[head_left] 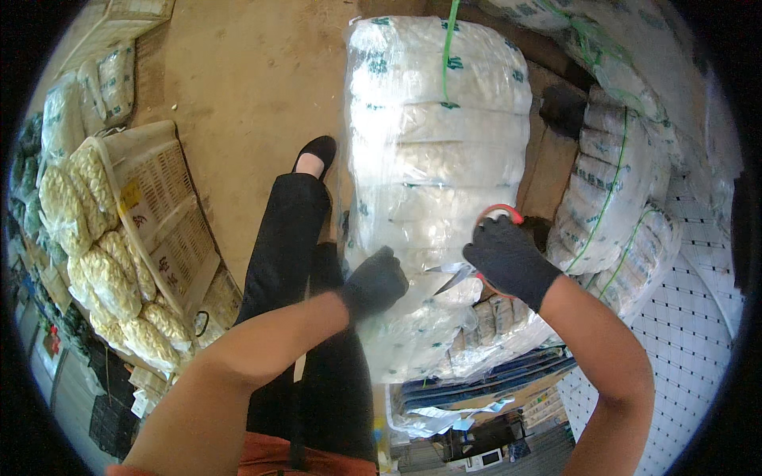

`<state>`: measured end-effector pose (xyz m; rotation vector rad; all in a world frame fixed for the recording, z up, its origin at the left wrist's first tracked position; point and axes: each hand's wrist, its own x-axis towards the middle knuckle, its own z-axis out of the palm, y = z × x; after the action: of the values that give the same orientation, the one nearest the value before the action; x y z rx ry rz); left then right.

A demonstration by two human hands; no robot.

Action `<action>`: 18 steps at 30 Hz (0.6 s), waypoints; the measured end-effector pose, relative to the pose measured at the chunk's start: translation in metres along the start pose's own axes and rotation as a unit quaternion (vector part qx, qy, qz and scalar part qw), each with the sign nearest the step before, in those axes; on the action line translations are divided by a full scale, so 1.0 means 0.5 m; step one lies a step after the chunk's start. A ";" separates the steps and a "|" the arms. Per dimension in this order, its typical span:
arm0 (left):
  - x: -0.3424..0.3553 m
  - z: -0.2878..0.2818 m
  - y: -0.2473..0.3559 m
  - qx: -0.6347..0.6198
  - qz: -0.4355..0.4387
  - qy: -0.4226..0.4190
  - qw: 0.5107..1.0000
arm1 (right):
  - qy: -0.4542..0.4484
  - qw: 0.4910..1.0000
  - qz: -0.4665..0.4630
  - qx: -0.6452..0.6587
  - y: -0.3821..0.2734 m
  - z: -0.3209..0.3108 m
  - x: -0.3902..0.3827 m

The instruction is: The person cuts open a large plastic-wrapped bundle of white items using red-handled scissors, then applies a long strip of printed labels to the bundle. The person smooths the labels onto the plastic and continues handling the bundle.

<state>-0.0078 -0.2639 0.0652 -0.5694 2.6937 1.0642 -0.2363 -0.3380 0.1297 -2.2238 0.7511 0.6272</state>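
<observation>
A large bale of pale packs, wrapped in clear plastic with green print, stands upright before me. My right hand, in a black glove, is closed round red-handled scissors. Their metal blades are parted and point left, over the lower part of the bale. My left hand, also gloved in black, is a fist against the bale's left edge, beside crumpled plastic. Whatever its fingers may grip is hidden. Near the blades, the wrap hangs loose and darker packs show at the lower right.
More wrapped bales tied with green string stand to the right. On the left, bags of pale pieces lean by a cream slatted crate. A green string lies on the bale's top. Brown floor stretches ahead.
</observation>
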 end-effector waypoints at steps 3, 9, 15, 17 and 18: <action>-0.003 0.000 0.014 0.013 0.010 0.031 0.999 | 0.012 0.998 -0.055 -0.041 -0.026 0.051 0.027; -0.003 0.025 0.011 -0.049 0.040 0.036 0.997 | -0.018 0.989 -0.116 -0.093 -0.044 0.089 0.057; -0.005 0.024 0.019 -0.053 0.072 0.024 0.996 | -0.088 0.988 -0.111 -0.067 -0.058 0.131 0.021; -0.002 0.046 0.067 -0.062 0.033 -0.015 0.997 | -0.040 0.993 -0.075 -0.088 -0.066 0.136 0.004; -0.001 0.057 0.098 -0.049 -0.019 -0.036 0.998 | -0.016 0.994 -0.050 -0.096 -0.069 0.137 -0.004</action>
<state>-0.0269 -0.2114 0.0752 -0.5852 2.5693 1.1893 -0.2294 -0.2664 0.1027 -2.4042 0.5784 0.7104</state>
